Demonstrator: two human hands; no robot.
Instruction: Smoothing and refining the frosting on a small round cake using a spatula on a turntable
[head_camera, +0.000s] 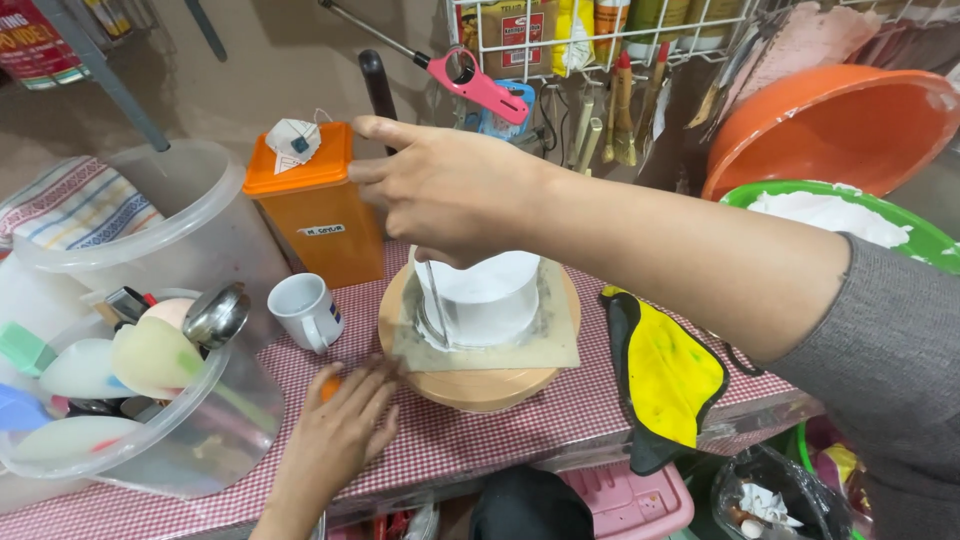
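A small round white-frosted cake (490, 295) stands on a square board on a tan turntable (470, 385). My right hand (450, 185) reaches in from the right above the cake, shut on a thin metal scraper (436, 300) held upright against the cake's left side. My left hand (335, 435) comes up from below with fingers spread flat on the red checked tablecloth, touching the turntable's left rim next to a small orange thing (330, 385).
A white mug (305, 310) and an orange lidded box (315, 205) stand left of the cake. Clear tubs (150, 400) with scrapers and spoons fill the left. A yellow-black cloth (665, 375), a green bowl of white cream (840, 215) and an orange bowl (840, 125) lie right.
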